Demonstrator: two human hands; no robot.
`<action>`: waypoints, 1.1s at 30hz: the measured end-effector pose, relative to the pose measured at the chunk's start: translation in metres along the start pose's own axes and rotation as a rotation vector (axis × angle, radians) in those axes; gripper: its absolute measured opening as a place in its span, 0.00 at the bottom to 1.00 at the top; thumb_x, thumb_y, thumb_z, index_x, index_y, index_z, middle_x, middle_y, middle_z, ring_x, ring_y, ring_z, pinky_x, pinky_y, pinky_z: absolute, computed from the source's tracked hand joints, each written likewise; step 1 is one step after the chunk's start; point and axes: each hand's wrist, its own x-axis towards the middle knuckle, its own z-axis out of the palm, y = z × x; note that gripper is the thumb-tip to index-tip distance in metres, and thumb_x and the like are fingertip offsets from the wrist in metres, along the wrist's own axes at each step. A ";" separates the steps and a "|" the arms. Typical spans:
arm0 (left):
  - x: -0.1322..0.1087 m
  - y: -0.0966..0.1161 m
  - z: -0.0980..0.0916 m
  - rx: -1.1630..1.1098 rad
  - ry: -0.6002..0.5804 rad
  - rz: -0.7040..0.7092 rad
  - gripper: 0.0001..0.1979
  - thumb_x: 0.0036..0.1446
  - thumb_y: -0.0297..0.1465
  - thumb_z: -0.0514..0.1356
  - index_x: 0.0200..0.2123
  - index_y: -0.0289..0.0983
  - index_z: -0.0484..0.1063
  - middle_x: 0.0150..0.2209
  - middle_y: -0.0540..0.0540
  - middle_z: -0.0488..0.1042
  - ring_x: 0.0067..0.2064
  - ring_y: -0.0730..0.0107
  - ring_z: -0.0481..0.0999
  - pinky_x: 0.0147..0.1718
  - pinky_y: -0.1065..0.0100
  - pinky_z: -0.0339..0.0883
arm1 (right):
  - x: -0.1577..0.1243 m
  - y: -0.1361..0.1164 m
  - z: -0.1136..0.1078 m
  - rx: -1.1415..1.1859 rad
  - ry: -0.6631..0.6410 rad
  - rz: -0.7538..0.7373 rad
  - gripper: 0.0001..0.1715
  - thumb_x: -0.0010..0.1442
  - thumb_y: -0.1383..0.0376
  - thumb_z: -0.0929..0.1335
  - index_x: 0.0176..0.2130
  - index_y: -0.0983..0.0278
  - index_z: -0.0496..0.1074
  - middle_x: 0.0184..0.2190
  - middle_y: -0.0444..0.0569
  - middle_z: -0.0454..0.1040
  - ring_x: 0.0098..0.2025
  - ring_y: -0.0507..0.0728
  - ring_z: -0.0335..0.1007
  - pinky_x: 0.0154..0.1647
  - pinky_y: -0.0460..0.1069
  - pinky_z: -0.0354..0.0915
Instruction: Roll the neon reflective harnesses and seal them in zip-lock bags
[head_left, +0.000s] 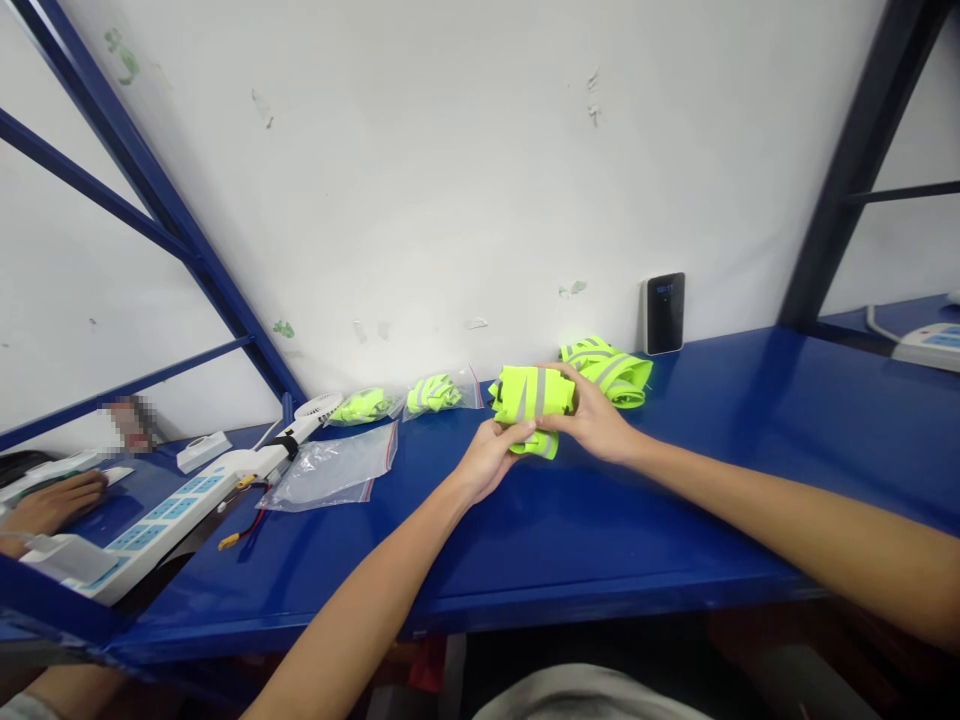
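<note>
We find one folded vest [531,396], lime yellow with grey reflective bands, at the fingers [559,378] of the left hand [491,460] and the right hand [592,415], over the blue counter [750,420]. The fingers of both hands are clamped on it, the left from the near side and the right across the far end. We judge the vest light and soft: a limp fabric bundle likely to loosen if released, with bands that may be a little stiffer and slicker than the cloth. The surest hold, in our view, is across the folded edges, pinching all layers together. Our count is four vests: the one held, one loose vest [611,372] just beyond the fingers, and two bagged vests [365,406] [433,394] to their left. Farther left of the fingers we record one clear bag [330,468], one fan [319,405] and one power strip [172,510]. One co-worker's hand [52,503] lies well apart at the far left.
</note>
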 end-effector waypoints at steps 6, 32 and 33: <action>0.001 -0.001 -0.001 0.170 0.064 -0.026 0.17 0.43 0.26 0.69 0.39 0.29 0.75 0.33 0.44 0.78 0.34 0.69 0.77 0.40 0.66 0.69 | -0.003 0.005 0.005 0.000 0.006 -0.028 0.35 0.47 0.67 0.73 0.54 0.61 0.62 0.46 0.49 0.71 0.47 0.61 0.70 0.49 0.54 0.68; -0.001 0.001 0.001 0.147 0.102 -0.051 0.28 0.50 0.26 0.63 0.53 0.35 0.56 0.31 0.46 0.77 0.28 0.65 0.80 0.34 0.63 0.74 | 0.000 0.004 -0.007 -0.310 0.001 -0.208 0.29 0.52 0.66 0.71 0.53 0.61 0.65 0.47 0.50 0.71 0.49 0.62 0.69 0.52 0.55 0.65; -0.001 -0.001 0.002 0.133 0.123 -0.038 0.29 0.49 0.26 0.64 0.53 0.35 0.56 0.32 0.45 0.77 0.28 0.64 0.80 0.33 0.62 0.73 | -0.001 0.005 -0.007 -0.343 -0.021 -0.225 0.29 0.53 0.66 0.71 0.54 0.60 0.64 0.48 0.50 0.72 0.49 0.62 0.69 0.52 0.56 0.65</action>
